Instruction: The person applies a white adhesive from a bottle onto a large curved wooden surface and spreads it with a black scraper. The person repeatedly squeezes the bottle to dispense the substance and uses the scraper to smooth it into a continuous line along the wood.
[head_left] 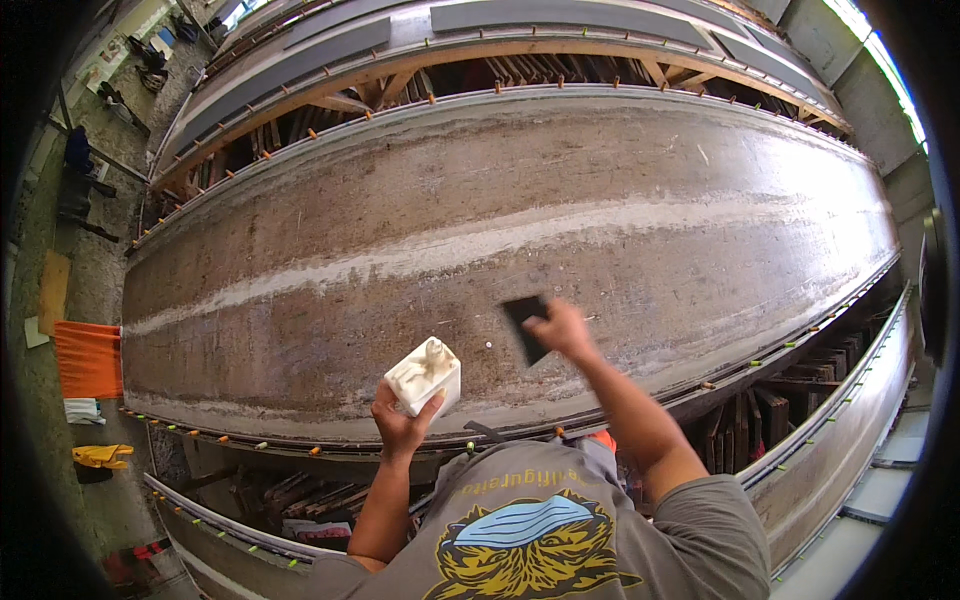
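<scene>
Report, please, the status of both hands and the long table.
Left hand gripping white container. Right hand holding flat black piece over long table; contact unclear. Dark strip at near edge, apart from both hands.

White boxy plastic container (pixel 448 387), open on top with a kinda uneven pale inside, sits tilted in the left hand (pixel 405 415); flat black sheet (pixel 524 325) is slanted, gripped by one edge in the right hand (pixel 563 328), apart from the container
</scene>
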Available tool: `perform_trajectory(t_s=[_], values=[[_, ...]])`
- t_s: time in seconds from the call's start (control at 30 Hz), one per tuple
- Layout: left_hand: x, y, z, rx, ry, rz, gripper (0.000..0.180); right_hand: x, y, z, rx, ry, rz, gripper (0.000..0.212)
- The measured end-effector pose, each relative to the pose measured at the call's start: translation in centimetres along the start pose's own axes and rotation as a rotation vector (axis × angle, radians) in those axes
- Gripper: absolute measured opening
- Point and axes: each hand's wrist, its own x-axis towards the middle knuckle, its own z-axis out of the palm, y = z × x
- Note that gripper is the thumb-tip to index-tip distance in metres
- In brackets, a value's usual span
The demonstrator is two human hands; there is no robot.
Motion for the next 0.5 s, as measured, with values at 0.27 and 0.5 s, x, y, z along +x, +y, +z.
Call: perform_trajectory(t_s=[0.27,0.5], values=[[-2.4,-1.0,-1.5,0.045,0.053,0.07,0.052,1.4,1.6,1.3,0.095,0.079,0.134,0.05],[-3.2,-2.4,-0.3,-0.002,0.012,0.065,0.052,5.1,6.4,-4.0,0.036,0.26,0.018,0.047]])
